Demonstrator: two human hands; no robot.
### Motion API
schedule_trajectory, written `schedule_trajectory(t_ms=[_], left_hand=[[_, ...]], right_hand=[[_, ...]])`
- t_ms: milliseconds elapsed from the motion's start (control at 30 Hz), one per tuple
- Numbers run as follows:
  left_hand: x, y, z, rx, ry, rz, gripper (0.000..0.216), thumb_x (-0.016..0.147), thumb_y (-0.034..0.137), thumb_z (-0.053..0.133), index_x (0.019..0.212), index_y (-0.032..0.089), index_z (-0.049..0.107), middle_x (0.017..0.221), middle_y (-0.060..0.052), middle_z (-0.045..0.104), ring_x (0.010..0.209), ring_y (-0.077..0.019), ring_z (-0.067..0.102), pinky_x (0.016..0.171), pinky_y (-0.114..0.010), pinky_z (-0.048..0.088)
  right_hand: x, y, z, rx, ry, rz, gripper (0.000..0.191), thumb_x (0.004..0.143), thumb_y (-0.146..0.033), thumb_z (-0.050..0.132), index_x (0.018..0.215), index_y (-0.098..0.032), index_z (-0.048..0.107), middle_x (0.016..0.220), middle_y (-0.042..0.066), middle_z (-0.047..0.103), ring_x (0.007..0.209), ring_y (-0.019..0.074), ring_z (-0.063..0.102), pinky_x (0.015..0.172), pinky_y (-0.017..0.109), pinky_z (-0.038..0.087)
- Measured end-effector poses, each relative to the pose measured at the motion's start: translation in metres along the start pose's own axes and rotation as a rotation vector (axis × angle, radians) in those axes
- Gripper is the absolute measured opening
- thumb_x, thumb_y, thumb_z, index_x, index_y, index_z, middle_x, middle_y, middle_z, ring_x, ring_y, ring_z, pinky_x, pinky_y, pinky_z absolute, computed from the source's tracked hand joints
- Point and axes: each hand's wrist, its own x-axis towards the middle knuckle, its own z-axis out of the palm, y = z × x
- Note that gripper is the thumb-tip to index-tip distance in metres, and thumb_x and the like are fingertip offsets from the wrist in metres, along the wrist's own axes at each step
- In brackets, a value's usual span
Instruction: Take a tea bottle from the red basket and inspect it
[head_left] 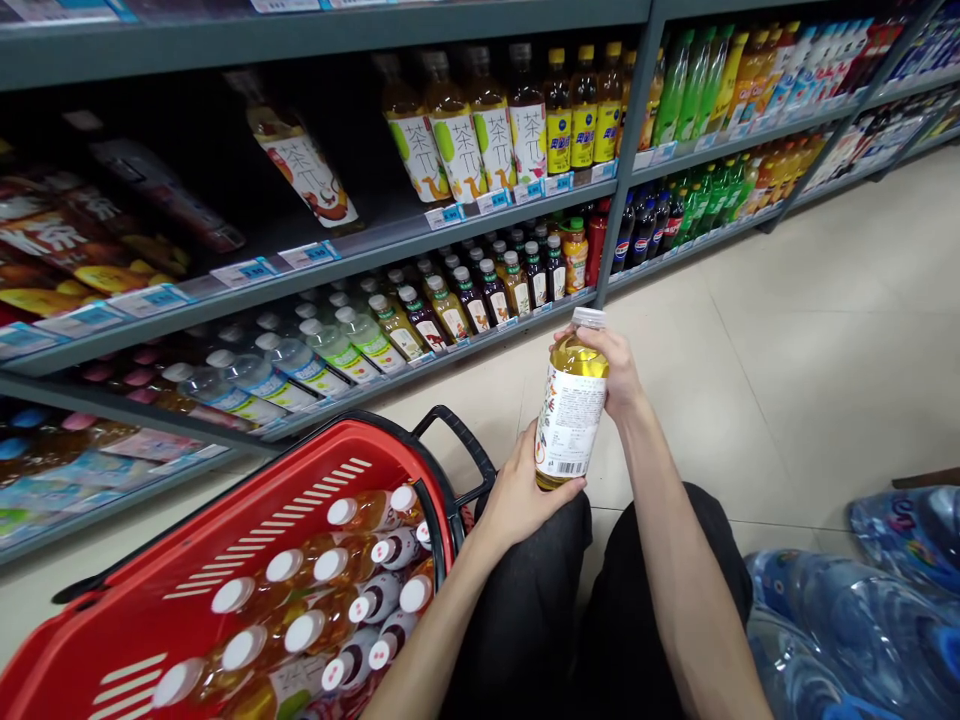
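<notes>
The basket (255, 490) is cut off below. The bottle (574, 410) hides part of the right hand (618, 368), which holds it near the cap (589, 318). The left hand (517, 500) holds its bottom end.

Big water bottles (840, 600), pale floor (697, 400)

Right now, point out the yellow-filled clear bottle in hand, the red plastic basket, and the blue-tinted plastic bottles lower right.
Yellow-filled clear bottle (574, 415): head view, white label.
Red plastic basket (244, 518): head view, inner wall.
Blue-tinted plastic bottles (832, 600): head view, side of one.
</notes>
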Motion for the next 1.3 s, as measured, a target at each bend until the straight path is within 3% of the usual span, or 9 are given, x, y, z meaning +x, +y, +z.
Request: schedule_trajectory(t_ms=[367, 700, 933, 1167, 1300], left_hand=[[0.001, -0.0022, 0.0009, -0.008, 0.009, 0.032, 0.091, 0.081, 0.045, 0.079, 0.154, 0.025, 0.03, 0.148, -0.015, 0.051, 0.137, -0.0334, 0.052, 0.114, -0.051, 0.044], [-0.0014, -0.0042, 0.0053, 0.036, 0.151, 0.168, 0.11, 0.074, 0.039, 0.086, 0.159, 0.031, 0.016, 0.151, -0.015, 0.037, 0.14, -0.032, 0.047, 0.112, -0.05, 0.047], [-0.0003, -0.0026, 0.0028, -0.016, 0.08, 0.114, 0.127, 0.064, 0.042, 0.093, 0.161, 0.032, 0.011, 0.157, -0.016, 0.034, 0.145, -0.0363, 0.042, 0.118, -0.055, 0.04], [0.0017, -0.0028, 0.0026, -0.031, 0.037, 0.071, 0.122, 0.067, 0.041, 0.091, 0.161, 0.027, 0.015, 0.158, -0.016, 0.04, 0.146, -0.037, 0.042, 0.121, -0.054, 0.035], [0.0017, -0.0026, 0.0027, -0.03, 0.031, 0.068, 0.13, 0.06, 0.043, 0.095, 0.161, 0.027, 0.014, 0.155, -0.016, 0.041, 0.145, -0.0378, 0.042, 0.12, -0.054, 0.036]], right_hand=[[-0.0016, 0.0031, 0.0015, 0.023, -0.002, -0.03, 0.018, 0.078, -0.04, 0.077, 0.08, -0.022, 0.075, 0.074, 0.001, 0.069, 0.063, 0.0162, 0.061, 0.059, 0.032, 0.047], [-0.0026, 0.0023, 0.002, -0.052, 0.023, -0.031, 0.024, 0.08, -0.046, 0.073, 0.082, -0.022, 0.073, 0.075, 0.002, 0.069, 0.064, 0.0179, 0.062, 0.062, 0.036, 0.052], [-0.0019, 0.0042, 0.0016, -0.086, 0.027, -0.043, 0.025, 0.081, -0.049, 0.072, 0.083, -0.024, 0.073, 0.083, 0.003, 0.073, 0.079, 0.022, 0.069, 0.072, 0.039, 0.057], [-0.0028, 0.0028, 0.0024, -0.085, 0.028, -0.062, 0.022, 0.082, -0.046, 0.072, 0.082, -0.024, 0.074, 0.083, 0.004, 0.074, 0.077, 0.0215, 0.07, 0.072, 0.04, 0.056], [-0.0033, 0.0013, 0.0035, -0.1, 0.055, -0.068, 0.026, 0.082, -0.05, 0.073, 0.081, -0.024, 0.073, 0.083, 0.004, 0.074, 0.08, 0.0224, 0.07, 0.074, 0.041, 0.056]])
